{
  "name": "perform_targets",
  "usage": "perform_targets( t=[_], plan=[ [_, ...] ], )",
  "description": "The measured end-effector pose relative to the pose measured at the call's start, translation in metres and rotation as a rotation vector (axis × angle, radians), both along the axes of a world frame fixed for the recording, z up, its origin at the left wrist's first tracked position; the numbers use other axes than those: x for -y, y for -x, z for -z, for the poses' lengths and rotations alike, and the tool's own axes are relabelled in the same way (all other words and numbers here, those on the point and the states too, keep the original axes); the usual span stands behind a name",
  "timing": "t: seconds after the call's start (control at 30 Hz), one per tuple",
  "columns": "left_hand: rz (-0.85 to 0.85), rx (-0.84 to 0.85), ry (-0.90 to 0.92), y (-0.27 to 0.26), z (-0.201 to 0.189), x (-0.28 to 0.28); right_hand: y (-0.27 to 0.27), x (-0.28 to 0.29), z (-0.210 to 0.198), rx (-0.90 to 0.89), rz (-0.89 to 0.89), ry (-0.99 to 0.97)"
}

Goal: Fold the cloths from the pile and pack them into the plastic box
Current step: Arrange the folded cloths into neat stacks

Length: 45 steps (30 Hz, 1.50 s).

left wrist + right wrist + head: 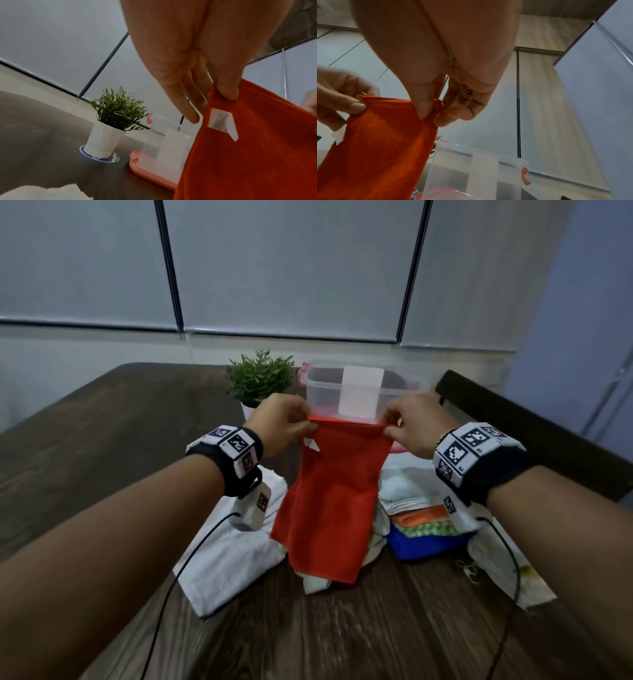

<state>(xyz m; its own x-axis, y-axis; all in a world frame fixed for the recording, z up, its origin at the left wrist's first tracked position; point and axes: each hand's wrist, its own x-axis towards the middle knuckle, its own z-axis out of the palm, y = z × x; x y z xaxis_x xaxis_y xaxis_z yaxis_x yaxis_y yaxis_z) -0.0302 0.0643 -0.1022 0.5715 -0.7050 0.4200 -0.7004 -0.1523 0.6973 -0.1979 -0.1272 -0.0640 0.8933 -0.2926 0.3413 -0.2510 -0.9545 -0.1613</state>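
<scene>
Holding red cloth (pixel 334 501) up by its top corners, left hand (pixel 279 424) and right hand (pixel 412 426) both pinching, letting it hang flat for folding above pile (pixel 421 518), before plastic box (pixel 356 392).

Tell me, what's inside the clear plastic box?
The plastic box looks empty: through its clear wall only a pinkish bottom shows. The red cloth held up in front hides its lowest part.

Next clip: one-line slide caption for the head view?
Both hands, left hand and right hand, pinch a red cloth's top corners before the clear plastic box.
</scene>
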Motion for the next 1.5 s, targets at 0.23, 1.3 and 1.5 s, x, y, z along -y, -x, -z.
perform_targets(
  t=[0.23,1.3,1.5],
  plan=[
    [0.013,-0.090,0.230,0.016,-0.051,-0.026,0.023,-0.037,-0.041,0.409,-0.141,-0.584],
    [0.277,-0.126,-0.276,0.026,0.011,-0.037,0.059,-0.039,0.017,-0.218,-0.179,-0.165],
    [0.480,-0.005,-0.803,0.046,0.044,-0.055,0.072,-0.070,0.067,-0.586,-0.326,-0.239]
  ],
)
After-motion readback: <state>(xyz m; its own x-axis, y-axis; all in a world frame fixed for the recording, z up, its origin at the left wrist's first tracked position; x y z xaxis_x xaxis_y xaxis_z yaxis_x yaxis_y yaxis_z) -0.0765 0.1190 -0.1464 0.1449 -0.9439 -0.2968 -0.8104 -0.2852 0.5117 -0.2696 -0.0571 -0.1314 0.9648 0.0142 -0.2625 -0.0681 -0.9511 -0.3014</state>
